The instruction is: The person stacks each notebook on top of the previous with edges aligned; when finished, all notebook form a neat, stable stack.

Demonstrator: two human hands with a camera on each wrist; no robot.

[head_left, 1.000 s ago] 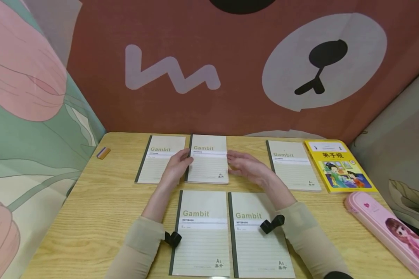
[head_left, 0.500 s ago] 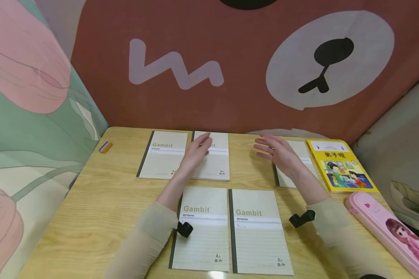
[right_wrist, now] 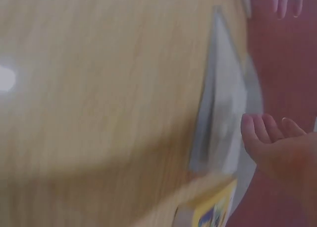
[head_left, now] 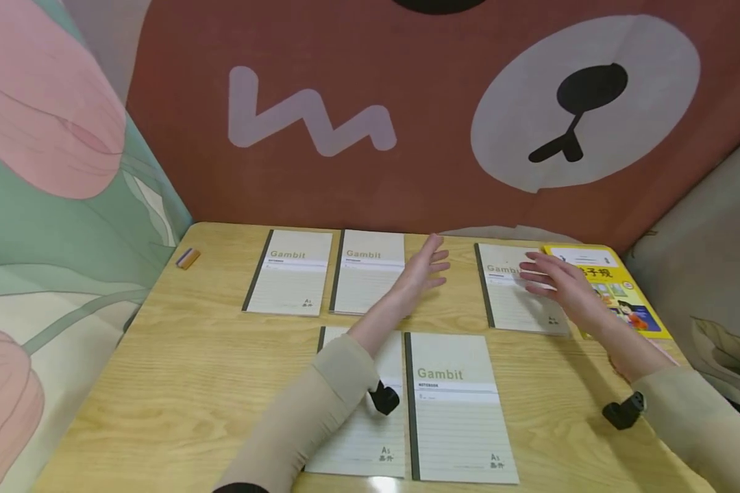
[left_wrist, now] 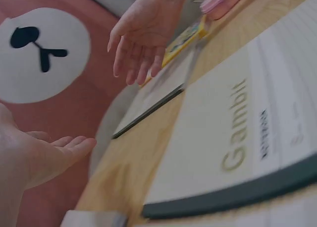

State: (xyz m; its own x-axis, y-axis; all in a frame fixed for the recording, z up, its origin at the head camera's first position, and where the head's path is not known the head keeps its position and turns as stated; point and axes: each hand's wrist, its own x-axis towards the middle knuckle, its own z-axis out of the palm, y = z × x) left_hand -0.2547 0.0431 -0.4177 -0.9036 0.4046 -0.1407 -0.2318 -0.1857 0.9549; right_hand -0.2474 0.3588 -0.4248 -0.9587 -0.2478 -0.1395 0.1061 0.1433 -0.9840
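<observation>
My left hand (head_left: 414, 274) hovers between the middle notebook (head_left: 362, 281) and the right notebook (head_left: 507, 298) of the back row, fingers extended and holding nothing. Above the right notebook's right side is my right hand (head_left: 564, 284), also holding nothing, its fingers pointing left. It overlaps the yellow picture book (head_left: 630, 305) in the head view. In the left wrist view both hands are raised above the tabletop. Each notebook has a pale "Gambit" cover and a dark spine strip. Another notebook (head_left: 288, 274) lies at the back left.
Nearer me, two more notebooks lie side by side: a front left notebook (head_left: 360, 445), partly under my left sleeve, and a front right notebook (head_left: 459, 411). A small eraser (head_left: 188, 259) is at the wooden table's (head_left: 179, 383) far left. My right forearm mostly hides a pink pencil case (left_wrist: 223, 4).
My left hand has left the back middle notebook and moved right past it. My right hand has moved right, away from that notebook to over the back right one. The notebooks lie about as before.
</observation>
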